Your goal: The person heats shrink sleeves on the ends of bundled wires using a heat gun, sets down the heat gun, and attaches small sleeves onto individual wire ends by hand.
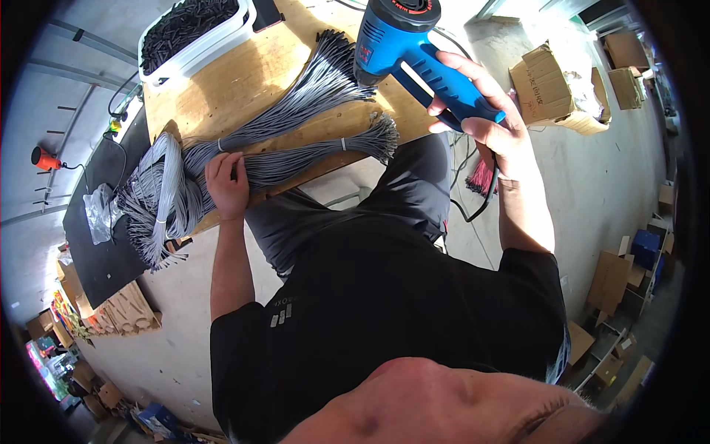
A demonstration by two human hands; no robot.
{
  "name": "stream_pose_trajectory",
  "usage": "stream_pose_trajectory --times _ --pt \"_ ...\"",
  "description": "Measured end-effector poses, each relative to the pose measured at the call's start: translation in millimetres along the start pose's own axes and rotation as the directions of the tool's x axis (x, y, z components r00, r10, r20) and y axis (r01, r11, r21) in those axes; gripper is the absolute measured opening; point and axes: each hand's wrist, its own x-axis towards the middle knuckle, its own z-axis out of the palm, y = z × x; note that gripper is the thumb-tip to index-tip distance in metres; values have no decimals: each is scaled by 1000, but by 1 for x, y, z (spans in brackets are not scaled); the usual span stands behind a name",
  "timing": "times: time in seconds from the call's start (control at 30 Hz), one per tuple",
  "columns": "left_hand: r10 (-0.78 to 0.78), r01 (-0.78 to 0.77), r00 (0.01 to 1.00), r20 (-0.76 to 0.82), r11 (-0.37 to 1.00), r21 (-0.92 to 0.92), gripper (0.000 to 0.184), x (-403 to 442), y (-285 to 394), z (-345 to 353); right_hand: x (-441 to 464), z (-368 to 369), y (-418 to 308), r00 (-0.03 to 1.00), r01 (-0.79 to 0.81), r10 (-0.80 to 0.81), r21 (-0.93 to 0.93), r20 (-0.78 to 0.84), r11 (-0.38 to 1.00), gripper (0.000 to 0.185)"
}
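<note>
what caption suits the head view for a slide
Right hand holding a blue heat gun, left hand on grey wires over a wooden table.

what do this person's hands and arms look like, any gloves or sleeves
The left hand and right hand are bare, without gloves. The forearms are uncovered too, below the short black sleeves of a black T-shirt. Pale grey bars and small lettering, too unclear to read, mark its left side.
</note>
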Motion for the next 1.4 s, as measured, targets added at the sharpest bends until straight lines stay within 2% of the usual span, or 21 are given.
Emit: stream_pose_trajectory --times 0.47,0.63,0.93,1.07,1.4 --pt "-2 3 999 36 1000 -20 18 4 3 -4 -3 -2 2 998 16 -17 -4 -58 1000 81" --pt "0 1 1000 -22 1000 15 18 1 0 -1 -4 -4 3 999 14 -14 4 -51 1000 80" --pt "-17 18 1000 -25 999 42 17 0 -2 1 -10 -9 2 1000 21 -22 -39 -3 999 78" --pt "-15 16 999 -28 999 40 17 1 -1 1 -15 -7 -1 999 4 -5 -40 -33 999 78" --pt "57 -57 998 32 998 1 22 11 13 -2 -10 -5 2 997 21 -20 10 -71 1000 79"
